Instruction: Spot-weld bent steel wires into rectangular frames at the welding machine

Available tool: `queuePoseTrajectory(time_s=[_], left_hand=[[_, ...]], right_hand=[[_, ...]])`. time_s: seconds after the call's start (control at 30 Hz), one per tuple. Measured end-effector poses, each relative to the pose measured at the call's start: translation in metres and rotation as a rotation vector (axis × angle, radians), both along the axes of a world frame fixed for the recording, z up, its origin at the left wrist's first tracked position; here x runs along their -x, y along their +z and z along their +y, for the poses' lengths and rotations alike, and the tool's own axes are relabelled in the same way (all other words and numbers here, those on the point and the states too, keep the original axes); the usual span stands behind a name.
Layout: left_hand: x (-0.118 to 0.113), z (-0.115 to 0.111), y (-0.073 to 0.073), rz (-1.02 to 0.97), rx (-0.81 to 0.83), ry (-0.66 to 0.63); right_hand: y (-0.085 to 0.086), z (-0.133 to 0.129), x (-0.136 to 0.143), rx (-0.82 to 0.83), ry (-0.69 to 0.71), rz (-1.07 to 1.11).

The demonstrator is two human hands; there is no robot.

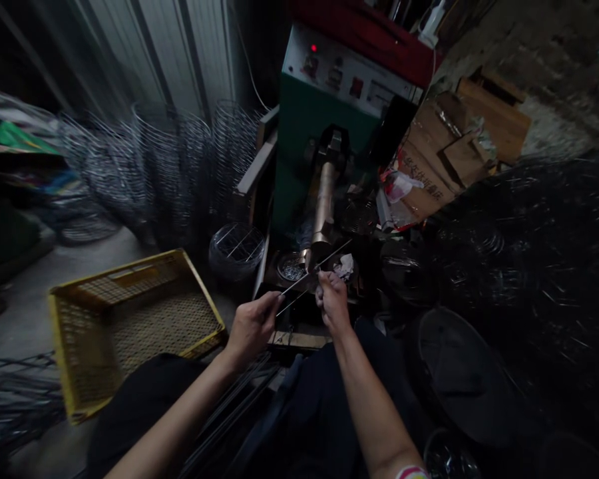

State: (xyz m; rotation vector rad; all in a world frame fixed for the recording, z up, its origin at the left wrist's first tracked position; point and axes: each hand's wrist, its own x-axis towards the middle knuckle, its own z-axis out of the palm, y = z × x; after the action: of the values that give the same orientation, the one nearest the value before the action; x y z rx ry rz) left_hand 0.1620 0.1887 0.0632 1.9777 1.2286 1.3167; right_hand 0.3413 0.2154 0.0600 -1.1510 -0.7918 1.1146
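- Head view: the left hand (252, 324) is in front of the machine (297, 140), its fingers pinching a thin rod (294, 284).
- The rod slants up to the right, just below the machine's brass arm (325, 196).
- The right hand (333, 301), also before the machine, has fingers curled in beside the rod; cannot tell whether they grip it.
- Left of the machine: a yellow crate (64, 356), wire stacks (162, 156).

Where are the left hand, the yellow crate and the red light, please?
Left hand (250, 326): head view, back of the hand.
Yellow crate (156, 324): head view, its mesh floor.
Red light (314, 48): head view, its glowing centre.
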Motion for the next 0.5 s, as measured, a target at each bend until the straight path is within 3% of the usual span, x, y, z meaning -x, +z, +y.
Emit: queuePoseTrajectory(time_s=[0.3,0.4,0.5], left_hand=[[0.003,0.002,-0.004,0.056,0.045,-0.008],[0.003,0.005,-0.004,0.073,0.041,-0.017],[0.003,0.006,-0.005,0.149,0.036,-0.041]], right_hand=[[0.004,0.003,-0.001,0.022,0.013,-0.015],[0.001,-0.009,-0.007,0.07,0.037,-0.043],[-0.016,-0.036,-0.008,0.175,0.107,-0.101]])
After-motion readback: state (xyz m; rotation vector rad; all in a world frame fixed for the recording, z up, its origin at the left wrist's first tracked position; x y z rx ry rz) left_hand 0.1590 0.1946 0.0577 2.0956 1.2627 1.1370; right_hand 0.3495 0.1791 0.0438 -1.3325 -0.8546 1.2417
